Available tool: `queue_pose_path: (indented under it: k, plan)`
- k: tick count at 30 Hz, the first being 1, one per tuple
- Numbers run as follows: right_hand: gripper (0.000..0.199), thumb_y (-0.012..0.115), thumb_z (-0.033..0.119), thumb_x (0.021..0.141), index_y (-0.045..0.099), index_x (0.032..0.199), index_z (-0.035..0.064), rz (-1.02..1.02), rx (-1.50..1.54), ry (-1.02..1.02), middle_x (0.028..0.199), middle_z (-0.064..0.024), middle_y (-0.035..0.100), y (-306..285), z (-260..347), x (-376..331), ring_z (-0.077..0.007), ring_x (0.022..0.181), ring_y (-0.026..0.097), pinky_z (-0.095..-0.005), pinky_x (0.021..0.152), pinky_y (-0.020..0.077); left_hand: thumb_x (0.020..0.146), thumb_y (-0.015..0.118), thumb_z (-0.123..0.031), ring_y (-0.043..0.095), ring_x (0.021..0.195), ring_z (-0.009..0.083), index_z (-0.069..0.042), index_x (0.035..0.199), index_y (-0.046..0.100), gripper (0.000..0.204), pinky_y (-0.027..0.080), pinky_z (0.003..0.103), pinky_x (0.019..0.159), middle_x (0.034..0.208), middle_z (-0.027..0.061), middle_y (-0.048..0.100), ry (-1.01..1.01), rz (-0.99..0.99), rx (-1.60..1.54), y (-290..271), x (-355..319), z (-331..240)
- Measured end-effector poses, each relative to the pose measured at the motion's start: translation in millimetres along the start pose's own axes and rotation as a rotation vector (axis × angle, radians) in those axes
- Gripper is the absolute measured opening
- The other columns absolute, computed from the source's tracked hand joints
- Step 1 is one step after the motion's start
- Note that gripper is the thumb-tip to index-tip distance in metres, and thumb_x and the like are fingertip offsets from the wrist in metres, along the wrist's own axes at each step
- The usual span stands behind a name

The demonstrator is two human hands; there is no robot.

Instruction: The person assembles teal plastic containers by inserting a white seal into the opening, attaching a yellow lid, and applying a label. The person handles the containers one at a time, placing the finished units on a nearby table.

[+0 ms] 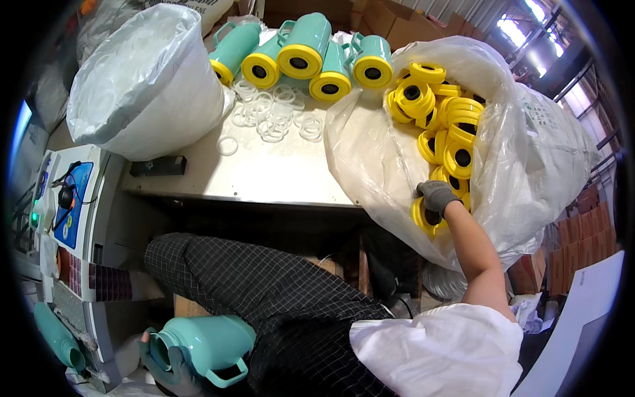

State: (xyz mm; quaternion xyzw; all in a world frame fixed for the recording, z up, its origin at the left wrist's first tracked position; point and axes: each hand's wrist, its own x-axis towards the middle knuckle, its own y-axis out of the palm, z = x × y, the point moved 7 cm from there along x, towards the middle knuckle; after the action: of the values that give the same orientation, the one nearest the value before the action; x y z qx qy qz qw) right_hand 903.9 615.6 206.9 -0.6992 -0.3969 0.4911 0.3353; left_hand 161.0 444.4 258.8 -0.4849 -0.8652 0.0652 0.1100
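My left hand (173, 370), in a grey glove with bare fingertips, grips a teal jug (211, 341) around its open end. The jug lies on its side against my lap, handle toward the lower edge. My gloved right hand (438, 197) reaches into a clear plastic bag (370, 155) on the right, its fingers closed on a yellow round cap (419, 213) with a dark centre. Around it, more yellow caps (456, 119) lie heaped in the bag. Part of the held cap is hidden by the hand.
Several teal jugs with yellow caps on their ends (303, 49) lie along the back of the white table (192, 178). Loose white rings (271, 122) are scattered before them, beside a white sack (152, 99). Another teal jug (59, 341) lies at far left.
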Motion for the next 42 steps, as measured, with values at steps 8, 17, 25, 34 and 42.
queue_pose_path:
  k: [8, 17, 25, 34, 42]
  plan:
    - [0.051, 0.073, 0.029, 0.083, 0.063, 0.123, -0.0015, -0.761, 0.984, 0.025, 0.112, -0.0191, 0.072, -164, -12, 35, -0.0291, 0.102, 0.072, -0.0392, 0.091, 0.0565, 0.091, 0.072, -0.041, 0.049, 0.133, 0.0335, -0.005, 0.155, 0.04, 0.08, 0.041, 0.048, 0.112, 0.15, 0.0198, 0.047, 0.008, 0.233, 0.258, -15, 5, -13]
    - [0.045, 0.052, 0.027, 0.11, 0.054, 0.143, -0.0026, 0.157, 2.19, -0.852, 0.131, -0.0109, 0.067, -193, 340, 10, -0.0216, 0.118, 0.066, -0.0357, 0.103, 0.0526, 0.109, 0.052, -0.034, 0.062, 0.113, 0.0188, -0.002, 0.131, 0.06, 0.04, 0.053, 0.038, 0.097, 0.124, 0.0088, 0.064, -0.02, -0.603, -0.249, -116, -47, 18]
    - [0.042, 0.071, 0.023, 0.096, 0.064, 0.124, -0.0071, -0.302, 1.446, -1.274, 0.099, -0.0153, 0.058, -229, 510, -119, -0.0284, 0.09, 0.059, -0.0359, 0.084, 0.0499, 0.11, 0.051, -0.034, 0.066, 0.106, 0.0161, -0.009, 0.118, 0.065, 0.03, 0.053, 0.034, 0.098, 0.115, 0.0023, 0.07, -0.259, -0.725, -0.959, -46, -93, 120]
    - [0.06, 0.071, 0.035, 0.092, 0.062, 0.139, -0.0016, -0.462, 1.169, -1.759, 0.11, -0.0117, 0.06, -205, 506, -164, -0.0272, 0.099, 0.056, -0.0392, 0.089, 0.0474, 0.112, 0.042, -0.04, 0.066, 0.103, 0.0166, -0.006, 0.117, 0.065, 0.041, 0.053, 0.032, 0.096, 0.11, 0.006, 0.069, -0.445, -0.682, -0.974, -20, -99, 125]
    - [0.058, 0.063, 0.033, 0.096, 0.06, 0.141, -0.0033, -0.474, 1.231, -1.643, 0.109, -0.0144, 0.059, -195, 488, -164, -0.0269, 0.098, 0.056, -0.0381, 0.089, 0.0475, 0.111, 0.047, -0.036, 0.064, 0.094, 0.0124, -0.01, 0.108, 0.063, 0.031, 0.053, 0.03, 0.088, 0.1, 0.0014, 0.066, -0.256, -0.854, -0.776, -32, -96, 94]
